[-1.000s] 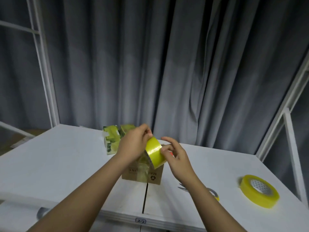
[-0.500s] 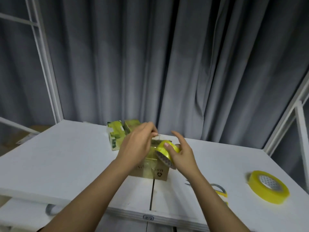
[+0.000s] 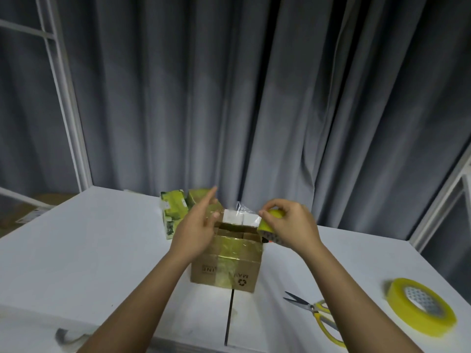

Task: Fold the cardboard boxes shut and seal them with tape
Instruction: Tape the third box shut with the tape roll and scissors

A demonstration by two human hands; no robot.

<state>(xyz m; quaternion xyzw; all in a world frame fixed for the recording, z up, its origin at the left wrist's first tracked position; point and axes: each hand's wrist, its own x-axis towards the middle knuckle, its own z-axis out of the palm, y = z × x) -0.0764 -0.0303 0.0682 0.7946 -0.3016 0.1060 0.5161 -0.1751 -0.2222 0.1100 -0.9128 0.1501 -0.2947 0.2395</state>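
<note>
Head view: cardboard box (image 3: 226, 263) sits mid-table (image 3: 76, 250), front already taped. Right hand (image 3: 290, 225) grips small yellow tape roll (image 3: 270, 225) at box's far right corner, clear strip (image 3: 240, 216) stretched left. Left hand (image 3: 198, 225) spread, fingers straight, over the box's left top. Box looks light, stiff; steady it by the top edges. Strip is sticky, floppy. Spare roll (image 3: 420, 309), scissors (image 3: 318, 312) near right.

We see a brown cardboard box (image 3: 225, 263) with black print and a recycling mark, glossy yellow tape across its top. The tape roll (image 3: 270, 226) in hand is yellow, as is the spare roll (image 3: 418, 305), whose core bears a grey dotted pattern. Scissors (image 3: 317, 312) have yellow handles. The bench (image 3: 89, 250) is white, the curtain (image 3: 229, 98) grey.
</note>
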